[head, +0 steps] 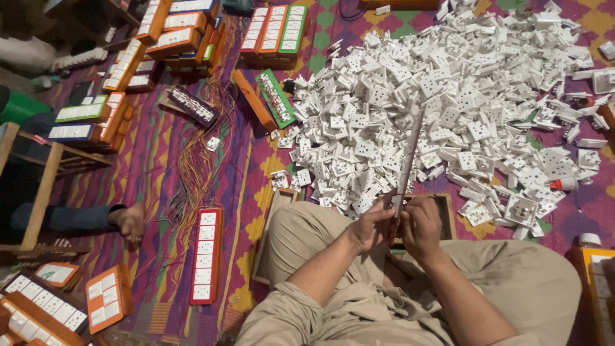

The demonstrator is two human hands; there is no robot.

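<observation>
I sit cross-legged on a patterned mat. My left hand [373,225] and my right hand [419,225] are both closed around the lower end of a long thin strip [409,157], seen edge on and pointing away from me over my lap. Just past the hands spreads a big heap of small white socket modules [448,109]. A wooden frame [447,214] lies under the hands, mostly hidden by them and my knees.
A red-edged board fitted with white sockets [205,255] lies left of my knee. Bundles of coloured wires [198,163] run beside it. Stacks of orange and green boards [173,38] sit at the back left. Another person's foot [130,221] rests at the left.
</observation>
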